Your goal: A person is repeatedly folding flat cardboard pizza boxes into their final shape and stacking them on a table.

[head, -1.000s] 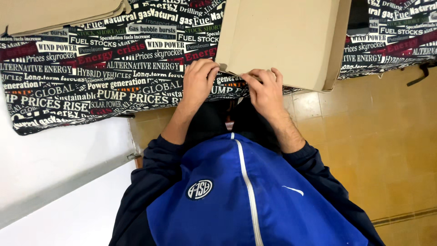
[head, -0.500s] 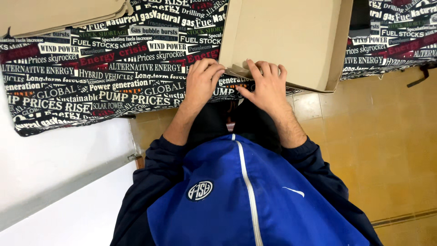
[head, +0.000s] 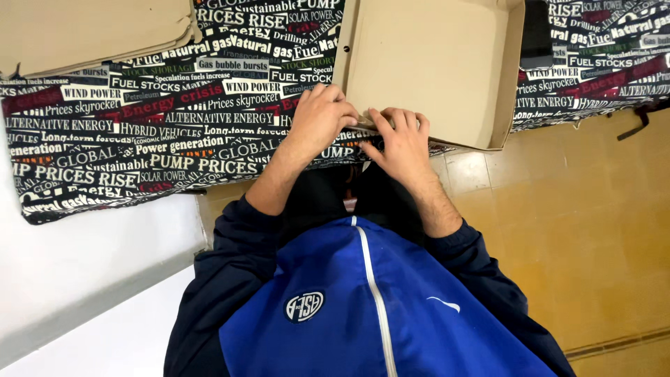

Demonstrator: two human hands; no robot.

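Observation:
A shallow tan cardboard box (head: 433, 63) lies open on a surface covered by a black cloth printed with words (head: 139, 139). My left hand (head: 322, 117) presses on the box's near left corner, fingers curled over the edge. My right hand (head: 399, 143) sits just beside it, fingertips pinching the near wall flap of the box. Both hands touch the same near edge. My blue jacket with a white zip fills the lower part of the head view.
A stack of flat tan cardboard sheets (head: 91, 31) lies at the far left on the cloth. A dark flat object (head: 536, 35) rests past the box's right wall. Yellow floor tiles (head: 593, 230) are at right, a white wall (head: 70, 279) at left.
Both hands have crept a little along the box's near edge and closed tighter on the flap. The box's side walls now stand up.

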